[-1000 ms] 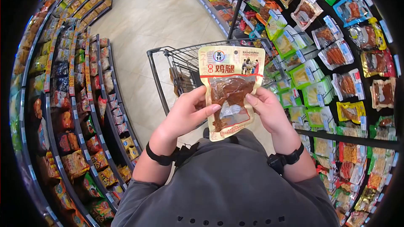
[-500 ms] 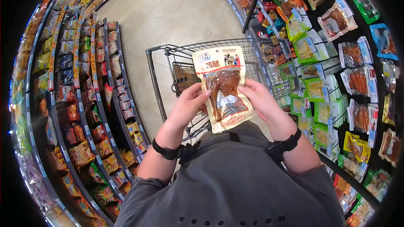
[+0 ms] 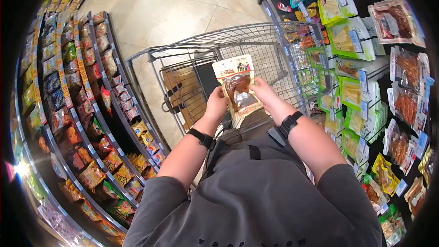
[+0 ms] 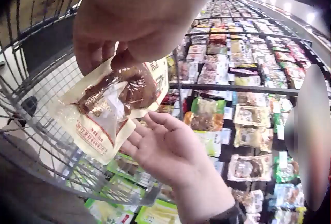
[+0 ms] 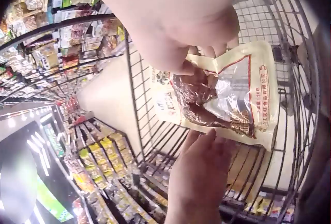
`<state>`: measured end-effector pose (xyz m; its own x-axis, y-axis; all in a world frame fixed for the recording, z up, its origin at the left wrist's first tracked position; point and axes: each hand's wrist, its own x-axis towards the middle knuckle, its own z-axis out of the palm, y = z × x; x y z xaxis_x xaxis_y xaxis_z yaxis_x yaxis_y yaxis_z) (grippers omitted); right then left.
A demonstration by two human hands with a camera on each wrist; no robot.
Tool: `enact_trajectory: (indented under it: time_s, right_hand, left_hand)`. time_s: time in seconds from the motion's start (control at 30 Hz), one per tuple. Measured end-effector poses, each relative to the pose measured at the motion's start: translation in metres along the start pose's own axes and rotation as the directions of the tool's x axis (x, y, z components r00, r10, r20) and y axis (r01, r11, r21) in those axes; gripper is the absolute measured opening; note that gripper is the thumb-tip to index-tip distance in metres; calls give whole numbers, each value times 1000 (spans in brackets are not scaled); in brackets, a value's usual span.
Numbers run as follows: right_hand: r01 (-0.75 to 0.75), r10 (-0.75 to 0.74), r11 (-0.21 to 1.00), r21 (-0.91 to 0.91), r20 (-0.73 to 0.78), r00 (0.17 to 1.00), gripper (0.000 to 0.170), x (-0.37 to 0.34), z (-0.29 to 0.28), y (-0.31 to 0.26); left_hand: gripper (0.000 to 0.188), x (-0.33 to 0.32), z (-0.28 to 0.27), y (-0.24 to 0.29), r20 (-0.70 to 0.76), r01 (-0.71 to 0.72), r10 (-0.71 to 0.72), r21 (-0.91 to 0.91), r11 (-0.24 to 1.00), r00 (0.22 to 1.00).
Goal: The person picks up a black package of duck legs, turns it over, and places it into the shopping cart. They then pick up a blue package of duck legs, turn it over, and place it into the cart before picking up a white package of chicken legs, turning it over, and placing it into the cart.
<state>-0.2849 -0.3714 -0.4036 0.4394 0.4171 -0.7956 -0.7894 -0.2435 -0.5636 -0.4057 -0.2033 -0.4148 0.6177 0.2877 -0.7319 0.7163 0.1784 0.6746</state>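
A cream-edged vacuum pack of chicken leg (image 3: pixel 238 89) is held between both hands, over the shopping cart (image 3: pixel 219 36). Its clear window shows brown meat, and red Chinese lettering runs across its top. The left hand (image 3: pixel 216 106) grips the pack's left edge; in the left wrist view its fingers bend over that side. On the opposite edge, the right hand (image 3: pixel 266 95) pinches the pack, its thumb in front and other fingers partly hidden behind. In the right wrist view the pack (image 5: pixel 222 97) lies tilted against the cart's wire grid.
Inside the cart is a brown cardboard box (image 3: pixel 183 93). Shelves of bagged snacks (image 3: pixel 91 174) line the left side. To the right hang packs of meat and green-edged food packs (image 3: pixel 350 91) on a rack. Pale floor tiles (image 3: pixel 173 0) run ahead.
Both hands have carried the pack forward, away from the body and further over the cart. The arms are more stretched out, and the cart appears larger in the head view.
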Motion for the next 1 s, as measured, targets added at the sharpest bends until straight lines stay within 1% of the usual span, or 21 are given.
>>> enact_trajectory:
  time_s: [0.07, 0.1, 0.13, 0.2, 0.23, 0.27, 0.33, 0.37, 0.4, 0.43, 0.5, 0.53, 0.6, 0.63, 0.73, 0.77, 0.83, 0.87, 0.93, 0.97, 1.0]
  right_hand:
    - [35, -35, 995, -97, 0, 999, 39, 10, 1, 3]
    - [49, -48, 992, -119, 9, 999, 38, 13, 1, 3]
    - [26, -25, 993, -116, 9, 1000, 38, 19, -1, 9]
    - [107, -65, 968, -228, 186, 980, 46, 32, -3, 20]
    - [39, 13, 984, -175, 288, 958, 46, 24, 1, 9]
    - [23, 29, 985, -171, 294, 955, 46, 18, 5, 5]
    - [367, -189, 857, -361, 444, 876, 46, 5, 14, 1]
    - [414, -202, 815, -405, 472, 858, 47, -4, 19, -4]
    - [462, -214, 766, -447, 499, 839, 48, -13, 25, -10]
    - [425, -202, 798, -427, 475, 856, 49, -21, 31, -13]
    - [559, -335, 653, -511, 467, 818, 49, -33, 38, -24]
    - [630, -419, 563, -534, 473, 775, 48, -34, 38, -24]
    - [612, -379, 604, -511, 491, 784, 48, -36, 36, -33]
    - [596, -343, 639, -487, 512, 787, 48, -37, 34, -37]
    - [631, -370, 606, -484, 531, 762, 47, -35, 26, -42]
    - [631, -369, 607, -483, 532, 762, 47, -34, 24, -43]
    - [667, -400, 535, -519, 539, 741, 48, -32, 22, -45]
    - [666, -400, 536, -519, 539, 741, 48, -31, 22, -45]
    - [653, -429, 522, -548, 493, 757, 49, -30, 23, -44]
    - [651, -428, 523, -550, 492, 759, 49, -27, 24, -42]
    - [587, -425, 583, -562, 405, 810, 50, -24, 25, -38]
  left_hand:
    - [36, 23, 7, -20, -43, -7, 7, 4, 1000, 999]
    - [34, 31, 11, -28, -48, 16, -23, -141, 990, 999]
    - [34, 41, 13, -33, -48, 39, -47, -143, 989, 998]
    - [32, 56, 13, -45, -19, 166, -199, -476, 864, 980]
    - [25, 52, 17, -31, 7, 161, -201, -627, 762, 979]
    - [25, 51, 20, -21, 1, 171, -219, -627, 760, 976]
    - [32, 52, 22, -12, 162, 251, -213, -819, 515, 964]
    - [44, 58, 15, -13, 334, 341, -99, -820, 460, 937]
    - [52, 60, 18, -16, 376, 381, -102, -817, 433, 921]
    - [53, 62, 18, -16, 447, 419, -43, -797, 435, 894]
    - [58, 58, 21, 1, 554, 482, 44, -758, 439, 831]
    - [58, 50, 24, 16, 556, 486, 38, -757, 436, 831]
    - [58, 37, 30, 37, 560, 493, 20, -745, 449, 828]
    - [58, 38, 29, 38, 592, 511, 63, -740, 438, 803]
    - [59, 35, 27, 45, 623, 550, 101, -745, 376, 775]
    - [60, 31, 29, 51, 599, 511, 91, -745, 428, 796]
    - [60, 31, 30, 56, 593, 494, 91, -736, 462, 800]
    - [60, 32, 31, 56, 590, 476, 93, -726, 496, 802]
    - [59, 49, 29, 39, 602, 495, 89, -725, 479, 794]
    - [57, 56, 26, 32, 589, 448, 138, -728, 520, 797]
    - [55, 63, 24, 23, 576, 397, 187, -730, 556, 796]
